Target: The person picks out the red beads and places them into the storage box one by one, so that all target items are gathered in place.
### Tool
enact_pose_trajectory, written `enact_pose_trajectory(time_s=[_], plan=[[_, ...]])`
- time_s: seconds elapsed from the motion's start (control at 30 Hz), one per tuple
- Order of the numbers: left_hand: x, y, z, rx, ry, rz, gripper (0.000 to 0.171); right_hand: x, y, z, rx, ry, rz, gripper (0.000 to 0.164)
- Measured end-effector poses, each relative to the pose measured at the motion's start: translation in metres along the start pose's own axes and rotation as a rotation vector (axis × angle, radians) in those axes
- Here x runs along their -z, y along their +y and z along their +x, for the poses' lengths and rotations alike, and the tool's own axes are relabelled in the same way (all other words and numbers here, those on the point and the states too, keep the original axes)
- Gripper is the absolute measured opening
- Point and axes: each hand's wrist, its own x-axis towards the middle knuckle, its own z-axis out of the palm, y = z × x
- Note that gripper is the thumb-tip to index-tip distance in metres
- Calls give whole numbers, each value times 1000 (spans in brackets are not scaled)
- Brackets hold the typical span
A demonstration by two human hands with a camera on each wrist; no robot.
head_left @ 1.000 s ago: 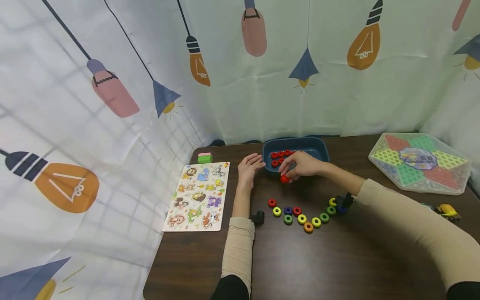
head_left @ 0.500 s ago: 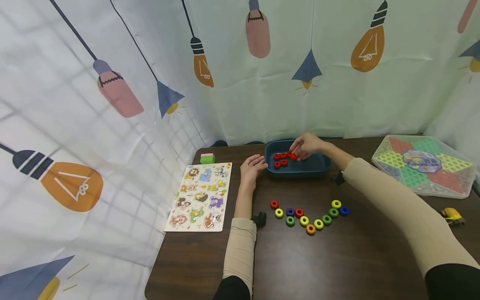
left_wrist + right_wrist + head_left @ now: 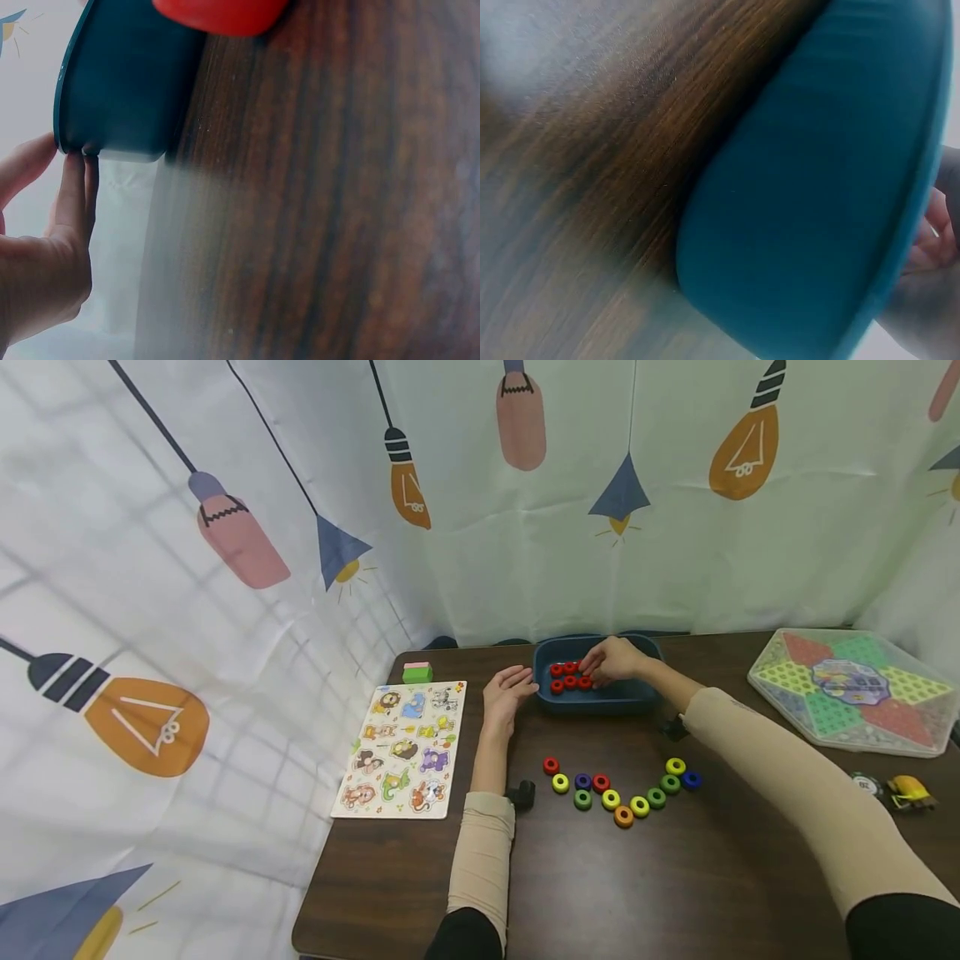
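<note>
My right hand (image 3: 613, 660) reaches over the blue plastic bin (image 3: 615, 702), its fingertips bent down at a small red ring (image 3: 584, 682). That ring lies at the end of the nearer of two rows of red rings (image 3: 557, 669) in the bin's left half. At the bin's left end is my left hand (image 3: 504, 695), its fingers extended. In the left wrist view, the left thumb and fingertips (image 3: 71, 180) touch the bin's edge. The right wrist view shows the bin wall (image 3: 802, 195) hiding most of the right hand (image 3: 930, 244).
Coloured rings (image 3: 611, 799) form a curved line on the brown table (image 3: 645, 893). An animal puzzle board (image 3: 401, 752) and a green-and-pink block (image 3: 417, 672) are on the left. A hexagonal game box (image 3: 851, 693) and a yellow toy (image 3: 909, 792) sit on the right.
My right hand has carried a red ring from in front of the bin over its rim and down beside the other red rings. My left hand has stayed by the bin.
</note>
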Motion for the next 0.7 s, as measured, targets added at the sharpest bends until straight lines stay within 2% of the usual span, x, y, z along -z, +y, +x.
enact_pose_trajectory(time_s=[0.17,0.3,0.43,0.53,0.7], plan=[[-1,2,-1,7,5,13,57,0,-11,-19,103,19,-63,26],[0,3,-1,10,8,9,58,-7,-28,-44,198,13,-123,21],[-1,4,1,0,19,11,57,-23,-39,-72,230,-53,-112,17],[-2,3,1,-5,20,14,54,-40,-36,-90,238,-126,-124,18],[-2,1,0,5,11,12,53,-67,-23,-114,273,-196,-239,31]])
